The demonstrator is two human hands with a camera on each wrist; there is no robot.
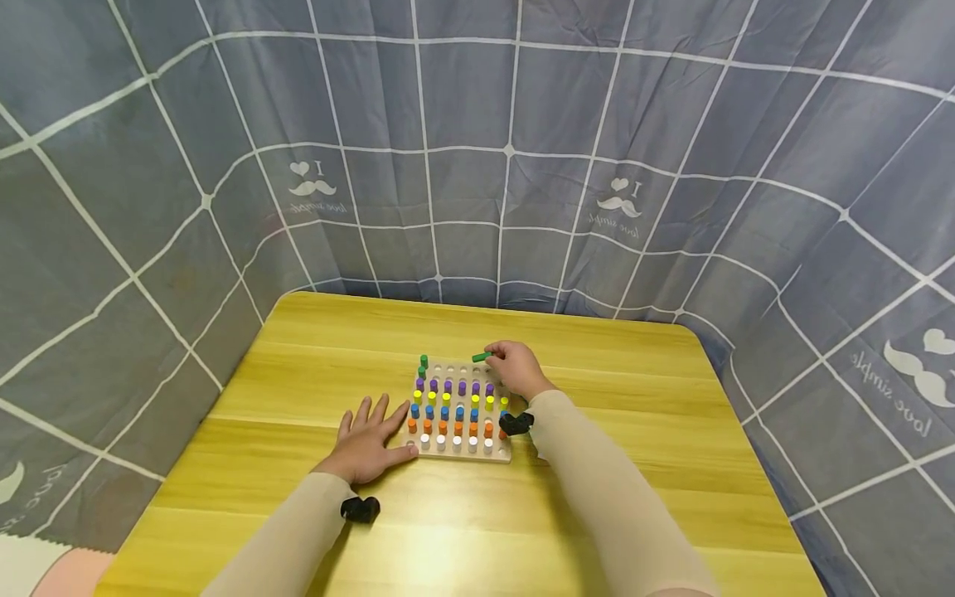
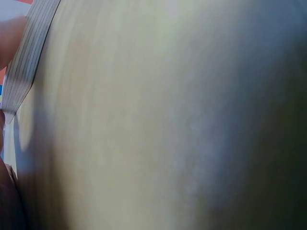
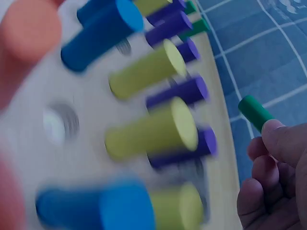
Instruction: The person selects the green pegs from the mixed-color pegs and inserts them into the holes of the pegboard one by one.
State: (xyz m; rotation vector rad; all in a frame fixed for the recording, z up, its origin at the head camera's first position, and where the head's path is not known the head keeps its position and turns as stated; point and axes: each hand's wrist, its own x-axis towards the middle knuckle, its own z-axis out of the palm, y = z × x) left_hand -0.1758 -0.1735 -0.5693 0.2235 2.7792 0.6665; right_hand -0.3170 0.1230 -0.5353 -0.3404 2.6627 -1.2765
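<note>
My right hand [image 1: 520,371] pinches a green peg [image 1: 481,357] between thumb and fingertips, just above the far edge of a wooden pegboard [image 1: 501,457]. In the right wrist view that peg [image 3: 255,113] is tilted and stands clear of the board. My left hand [image 1: 363,444] is spread on the table, thumb and index finger at the board's left edge. Rows of white, orange, blue, yellow and purple pegs [image 1: 462,388] stand upright in the board. Two green pegs [image 1: 423,366] stand at its far left corner. The left wrist view is mostly blurred table, with the board's layered edge [image 2: 29,52] at left.
The board lies on a yellow wood-grain table [image 1: 358,332]. Bare holes [image 1: 450,368] show along its far row, and another [image 3: 61,122] among the pegs. A grey-blue curtain [image 1: 462,191] with white lines surrounds the table behind and at both sides.
</note>
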